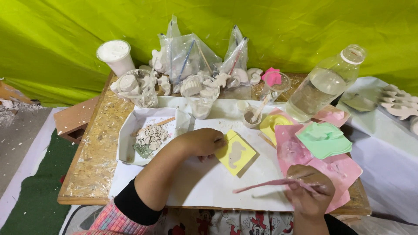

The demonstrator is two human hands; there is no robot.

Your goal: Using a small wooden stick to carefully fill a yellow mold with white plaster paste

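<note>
Lying flat on the white sheet covering the surface (209, 182), the yellow mould (236, 153) is pinned at its left edge by the left hand (203, 142), fingers curled down. The right hand (310, 191), fingers closed, grips a thin pink strip (265, 186). Pink moulds (344, 169), a green mould (324, 139) and a water bottle (324, 85) sit just beyond.

Left hand (204, 142) touches yellow mould (235, 152); right hand (311, 189) holds pink stick (270, 185).

Bright lime-green tarpaulin (261, 26) as backdrop, creased, lit evenly, low chipboard table (93, 161) in front of it, worn edges, grey floor (19, 143) at left with rubble, dark green mat (39, 196), white cloth (383, 143) at right.
</note>
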